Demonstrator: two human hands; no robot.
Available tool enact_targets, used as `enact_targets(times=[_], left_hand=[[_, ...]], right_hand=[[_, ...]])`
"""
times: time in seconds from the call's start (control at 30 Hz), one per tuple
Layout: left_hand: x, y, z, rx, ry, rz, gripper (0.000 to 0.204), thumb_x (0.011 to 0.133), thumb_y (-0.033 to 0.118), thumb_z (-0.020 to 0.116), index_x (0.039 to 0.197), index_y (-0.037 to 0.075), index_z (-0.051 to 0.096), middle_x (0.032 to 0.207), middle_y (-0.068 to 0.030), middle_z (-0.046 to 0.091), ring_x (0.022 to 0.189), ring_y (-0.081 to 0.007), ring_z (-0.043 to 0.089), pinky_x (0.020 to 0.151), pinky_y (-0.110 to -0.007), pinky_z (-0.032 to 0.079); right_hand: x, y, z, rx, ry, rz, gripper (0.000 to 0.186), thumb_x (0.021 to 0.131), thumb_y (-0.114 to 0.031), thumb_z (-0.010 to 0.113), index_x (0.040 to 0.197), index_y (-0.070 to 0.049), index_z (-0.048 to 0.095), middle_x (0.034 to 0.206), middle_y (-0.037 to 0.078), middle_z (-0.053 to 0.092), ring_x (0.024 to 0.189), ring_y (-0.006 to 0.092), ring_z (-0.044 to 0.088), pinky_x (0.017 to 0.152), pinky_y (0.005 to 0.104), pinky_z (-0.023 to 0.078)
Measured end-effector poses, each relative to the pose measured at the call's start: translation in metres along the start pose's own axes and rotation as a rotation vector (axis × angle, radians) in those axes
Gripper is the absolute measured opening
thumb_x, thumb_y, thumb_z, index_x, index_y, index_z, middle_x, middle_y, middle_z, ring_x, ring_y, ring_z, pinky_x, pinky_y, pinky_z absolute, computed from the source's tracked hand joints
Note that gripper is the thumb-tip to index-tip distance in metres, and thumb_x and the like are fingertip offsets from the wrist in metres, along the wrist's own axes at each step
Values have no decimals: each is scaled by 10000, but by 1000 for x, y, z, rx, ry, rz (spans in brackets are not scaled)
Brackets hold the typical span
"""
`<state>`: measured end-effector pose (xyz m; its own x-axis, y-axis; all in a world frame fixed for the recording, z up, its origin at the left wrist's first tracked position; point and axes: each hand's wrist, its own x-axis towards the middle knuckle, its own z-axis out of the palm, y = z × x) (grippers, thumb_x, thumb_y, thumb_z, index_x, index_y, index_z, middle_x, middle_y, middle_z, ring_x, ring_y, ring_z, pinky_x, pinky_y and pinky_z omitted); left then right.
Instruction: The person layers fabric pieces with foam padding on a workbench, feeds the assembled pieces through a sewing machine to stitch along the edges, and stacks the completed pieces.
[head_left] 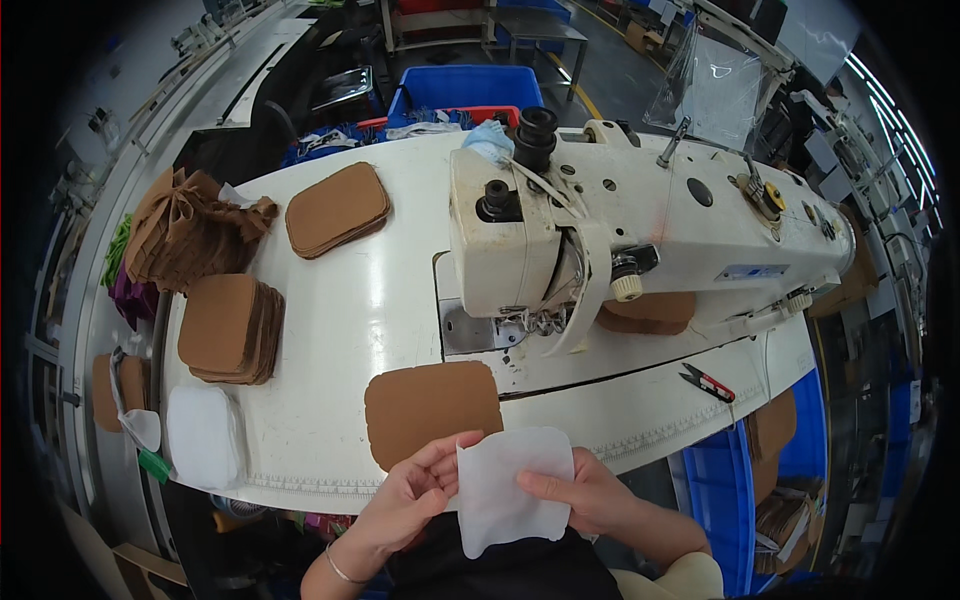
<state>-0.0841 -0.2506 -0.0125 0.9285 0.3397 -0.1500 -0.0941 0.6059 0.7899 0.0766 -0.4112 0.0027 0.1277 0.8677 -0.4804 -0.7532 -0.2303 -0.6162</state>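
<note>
A white rounded-square fabric piece (515, 490) is in my right hand (600, 495), its thumb pressed on the front and the fingers behind. My left hand (415, 490) is at the piece's left edge, palm up, fingers loosely bent and thumb apart, with the fingertips near its upper left corner. Just beyond my hands, a brown rounded-square fabric piece (430, 405) lies flat at the table's front edge. The sewing machine (640, 210) stands beyond it to the right, and its needle area is partly hidden by the machine head.
On the white table (340, 330), brown stacks (230, 325) and a white stack (205, 435) sit at left. Another brown stack (338, 208) lies farther back. Brown pieces (650, 312) show under the machine arm. Red-handled thread snips (708, 382) lie at right, above a blue bin (720, 500).
</note>
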Motion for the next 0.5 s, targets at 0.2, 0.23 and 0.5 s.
enact_targets(times=[0.2,0.23,0.5], left_hand=[[-23,9,-17,317,408,-11,308,864,13,681,1159,-48,613,955,-82,685,801,-117,642,737,-263,526],[-25,10,-20,441,453,21,256,868,8,676,1111,-56,626,836,-58,661,732,-94,613,674,-229,497],[-17,21,-21,862,669,249,156,853,-33,671,1007,-35,652,841,-52,607,692,-86,548,603,-191,432]], right_hand=[[1,2,-11,-215,-102,40,458,968,-101,552,1382,11,394,1144,82,625,1008,108,592,873,276,479],[2,10,-12,-304,-77,7,491,968,-94,547,1409,1,352,1129,87,635,997,100,592,866,268,479],[24,21,-15,-1088,-22,-758,439,891,-16,602,1312,-29,478,893,111,639,781,196,660,694,288,540]])
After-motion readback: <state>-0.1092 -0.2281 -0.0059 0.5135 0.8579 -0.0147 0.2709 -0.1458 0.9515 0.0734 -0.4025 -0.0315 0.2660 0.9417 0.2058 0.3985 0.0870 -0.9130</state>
